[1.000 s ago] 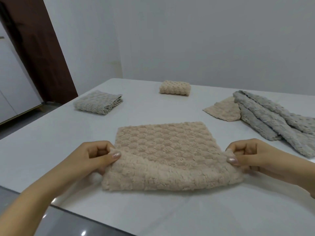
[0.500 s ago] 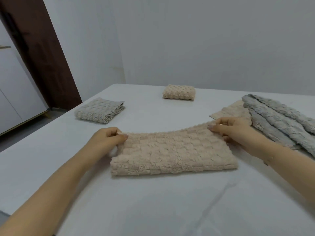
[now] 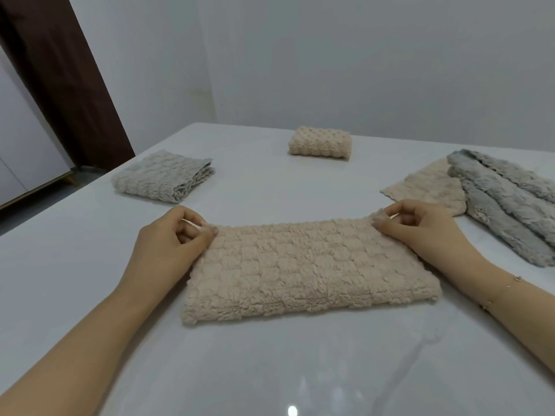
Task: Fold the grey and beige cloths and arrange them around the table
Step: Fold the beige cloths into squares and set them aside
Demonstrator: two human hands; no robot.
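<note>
- Two hands on the beige cloth (image 3: 309, 265) mid-table: left hand (image 3: 172, 238) pinching the far left corner, right hand (image 3: 420, 228) pinching the far right one.
- Just flipped the near edge over to the far edge, so now half as deep as a second ago.
- Already folded and parked: grey cloth (image 3: 163, 177) far left, small beige cloth (image 3: 319, 143) at the back.
- Still waiting on the right: flat beige cloth (image 3: 426, 184) under a loose grey pile (image 3: 507, 202).
- Probably another fold next, then placing.

a glossy white table (image 3: 270, 370) bears a half-folded beige cloth (image 3: 309, 271), two folded cloths and an unfolded pile (image 3: 495, 202).
</note>
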